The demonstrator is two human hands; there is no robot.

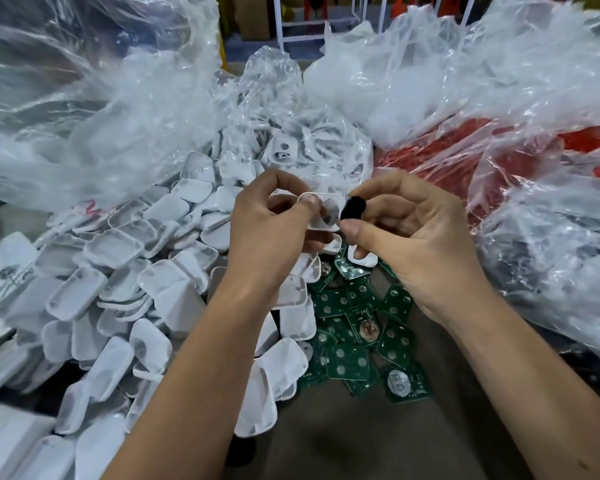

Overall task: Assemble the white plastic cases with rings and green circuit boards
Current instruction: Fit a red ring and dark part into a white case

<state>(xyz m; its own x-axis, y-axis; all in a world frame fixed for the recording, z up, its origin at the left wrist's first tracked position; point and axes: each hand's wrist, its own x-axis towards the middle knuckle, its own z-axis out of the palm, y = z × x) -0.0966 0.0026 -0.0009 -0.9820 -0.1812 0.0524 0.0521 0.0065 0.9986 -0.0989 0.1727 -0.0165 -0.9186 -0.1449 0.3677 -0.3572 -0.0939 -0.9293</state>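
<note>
Two hands: left hand [274,216] grips white case [326,211], right hand [406,233] pinches black ring [352,208].

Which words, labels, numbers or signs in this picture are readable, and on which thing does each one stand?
None can be read for certain.
Pink marking on the clear plastic bag: partly hidden, unreadable.
Dark print on the white sheet at the left edge: blurred.
White print on the green square circuit boards: too small.
White plastic case in the left hand: no text visible.

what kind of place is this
Probably a small factory or workshop assembly bench: a loose heap of identical white plastic cases, a pile of green circuit boards, and bulk clear plastic bags of parts crowd the table.
</note>
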